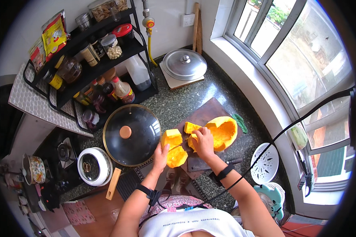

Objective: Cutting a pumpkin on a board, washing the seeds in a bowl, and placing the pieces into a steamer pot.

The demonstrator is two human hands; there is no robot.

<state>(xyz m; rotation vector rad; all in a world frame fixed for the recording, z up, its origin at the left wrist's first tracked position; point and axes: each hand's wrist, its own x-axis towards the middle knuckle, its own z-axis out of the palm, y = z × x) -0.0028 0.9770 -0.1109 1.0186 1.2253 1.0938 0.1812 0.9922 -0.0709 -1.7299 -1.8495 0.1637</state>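
Observation:
My left hand (160, 157) holds two pumpkin pieces (175, 148) one beyond the other, off the near left side of the cutting board (210, 108). Over the board, my right hand (204, 142) has its fingers on a smaller pumpkin piece (191, 142). Another cut piece (191, 127) lies just beyond those fingers. A large hollowed pumpkin part (225, 130) rests on the board to the right, its orange inside showing. The cleaver (198, 162) lies flat at the board's near end, its dark handle pointing right.
A glass lid (139, 127) with a wooden knob and a white pot (95, 167) stand left. A black rack (106, 65) holds jars and bottles. A metal lid (185, 66) sits at the back. A green cloth (239, 123), white colander (264, 163) and fan (271, 198) are right. A black cable crosses the right arm.

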